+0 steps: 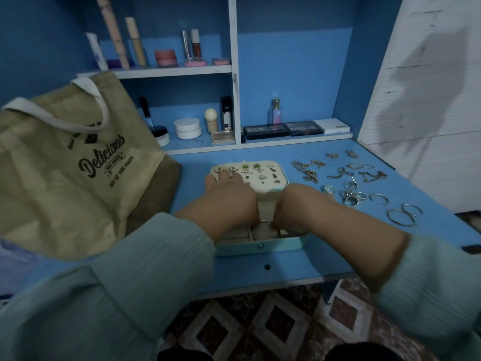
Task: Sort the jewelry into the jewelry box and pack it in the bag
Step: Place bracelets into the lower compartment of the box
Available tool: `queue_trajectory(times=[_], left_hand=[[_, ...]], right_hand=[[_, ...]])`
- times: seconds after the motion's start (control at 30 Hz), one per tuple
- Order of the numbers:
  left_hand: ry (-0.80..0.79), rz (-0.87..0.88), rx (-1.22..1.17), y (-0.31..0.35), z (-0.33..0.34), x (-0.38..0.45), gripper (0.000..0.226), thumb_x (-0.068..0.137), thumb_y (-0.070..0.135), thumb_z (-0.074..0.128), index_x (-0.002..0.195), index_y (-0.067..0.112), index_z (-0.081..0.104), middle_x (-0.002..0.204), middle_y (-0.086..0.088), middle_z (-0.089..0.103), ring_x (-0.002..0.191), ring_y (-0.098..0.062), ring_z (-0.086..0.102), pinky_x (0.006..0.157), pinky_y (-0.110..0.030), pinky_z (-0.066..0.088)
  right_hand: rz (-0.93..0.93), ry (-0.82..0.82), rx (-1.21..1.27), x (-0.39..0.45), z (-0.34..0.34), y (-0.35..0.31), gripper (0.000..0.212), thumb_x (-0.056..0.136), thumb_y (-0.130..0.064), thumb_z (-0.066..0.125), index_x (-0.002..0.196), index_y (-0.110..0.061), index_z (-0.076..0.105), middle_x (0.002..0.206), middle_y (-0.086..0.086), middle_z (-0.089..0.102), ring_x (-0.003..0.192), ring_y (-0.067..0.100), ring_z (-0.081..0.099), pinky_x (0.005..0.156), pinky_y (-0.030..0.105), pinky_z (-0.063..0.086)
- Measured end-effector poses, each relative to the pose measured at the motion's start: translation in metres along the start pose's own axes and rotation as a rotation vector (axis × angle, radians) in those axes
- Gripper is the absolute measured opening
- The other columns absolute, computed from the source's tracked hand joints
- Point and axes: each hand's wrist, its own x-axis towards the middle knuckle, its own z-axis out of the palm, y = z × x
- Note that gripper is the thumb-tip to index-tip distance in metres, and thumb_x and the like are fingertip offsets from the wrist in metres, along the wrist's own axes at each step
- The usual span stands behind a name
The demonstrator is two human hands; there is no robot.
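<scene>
Head view: open jewelry box (260, 247) on blue desk (299, 267), both hands over it. Left hand (229, 201) fingers straight on earring lid (276, 175); right hand (299, 204) finger state cannot tell. Loose rings, chains (348, 183) right. Tote bag (65, 165) left, printed "Delicious". Palette (303, 128) reads "MATTE".

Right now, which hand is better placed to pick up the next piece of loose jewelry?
The right hand, probably. The loose rings and chains lie on the desk just to its right, while the left hand is over the far side of the jewelry box.
</scene>
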Motion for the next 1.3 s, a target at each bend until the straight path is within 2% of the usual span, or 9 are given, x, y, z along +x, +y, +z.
queue_trajectory(times=[0.2,0.33,0.57,0.73,0.83,1.0,1.1,1.2,1.3], left_hand=[[-0.058,-0.019,0.052,0.004,-0.007,0.002,0.042,0.083,0.052,0.059,0.120,0.033,0.058,0.127,-0.005,0.041,0.127,-0.031,0.022,0.103,-0.048,0.016],[-0.036,0.002,0.076,0.006,-0.010,-0.001,0.032,0.087,0.048,0.055,0.113,0.032,0.062,0.121,-0.004,0.046,0.124,-0.030,0.025,0.101,-0.049,0.017],[0.058,0.107,0.007,0.037,-0.021,0.004,0.032,0.094,0.044,0.043,0.118,0.031,0.060,0.126,-0.004,0.047,0.124,-0.030,0.028,0.100,-0.050,0.017],[0.157,0.220,-0.060,0.086,-0.031,0.013,0.024,0.093,0.047,0.046,0.108,0.037,0.063,0.116,0.006,0.051,0.117,-0.022,0.033,0.088,-0.042,0.021],[0.112,0.271,-0.043,0.114,-0.036,0.020,0.026,0.092,0.051,0.045,0.107,0.040,0.063,0.117,0.007,0.049,0.121,-0.021,0.031,0.094,-0.042,0.020],[0.086,0.402,0.030,0.149,-0.038,0.027,0.028,0.090,0.051,0.049,0.112,0.039,0.062,0.121,0.005,0.048,0.123,-0.023,0.030,0.101,-0.044,0.017],[0.066,0.413,0.087,0.161,-0.036,0.032,0.028,0.090,0.050,0.050,0.113,0.038,0.063,0.121,0.005,0.047,0.121,-0.022,0.031,0.102,-0.043,0.018],[0.076,0.409,0.132,0.166,-0.031,0.037,0.024,0.090,0.048,0.053,0.110,0.041,0.063,0.121,0.007,0.047,0.120,-0.021,0.032,0.100,-0.043,0.020],[0.126,0.421,0.111,0.165,-0.025,0.039,0.021,0.088,0.046,0.055,0.106,0.039,0.064,0.119,0.007,0.049,0.118,-0.020,0.035,0.099,-0.042,0.021]], right_hand=[[0.035,-0.011,0.044,-0.003,-0.001,0.004,0.033,0.077,-0.038,0.067,0.063,-0.016,0.047,0.066,0.001,0.050,0.084,0.024,0.053,0.090,0.040,0.040],[-0.013,0.081,0.112,-0.009,-0.001,0.015,0.021,0.079,-0.040,0.066,0.076,-0.019,0.064,0.079,-0.001,0.060,0.092,0.022,0.059,0.094,0.039,0.044],[-0.111,0.323,0.263,-0.018,-0.015,0.069,0.019,0.083,-0.030,0.063,0.065,-0.027,0.058,0.068,-0.011,0.055,0.064,0.008,0.052,0.057,0.022,0.041],[0.005,0.348,0.232,-0.027,-0.029,0.126,0.024,0.084,-0.028,0.063,0.062,-0.029,0.054,0.066,-0.012,0.052,0.069,0.011,0.053,0.060,0.022,0.039],[0.100,0.336,0.179,-0.034,-0.036,0.166,0.011,0.086,-0.028,0.061,0.078,-0.022,0.065,0.078,-0.006,0.059,0.077,0.012,0.055,0.066,0.022,0.039],[0.173,0.292,0.075,-0.044,-0.039,0.213,0.021,0.090,-0.019,0.056,0.108,-0.019,0.067,0.110,0.003,0.062,0.096,0.016,0.057,0.073,0.017,0.037],[0.152,0.245,0.087,-0.045,-0.031,0.227,0.029,0.091,-0.014,0.052,0.117,-0.019,0.062,0.115,0.005,0.057,0.100,0.017,0.055,0.078,0.016,0.038],[0.058,0.295,0.133,-0.045,-0.021,0.231,0.027,0.089,-0.019,0.057,0.115,-0.022,0.063,0.108,0.002,0.051,0.086,0.012,0.049,0.066,0.003,0.033],[-0.019,0.326,0.191,-0.041,-0.012,0.229,0.022,0.085,-0.023,0.065,0.106,-0.024,0.069,0.102,-0.001,0.046,0.092,0.012,0.046,0.076,0.013,0.034]])
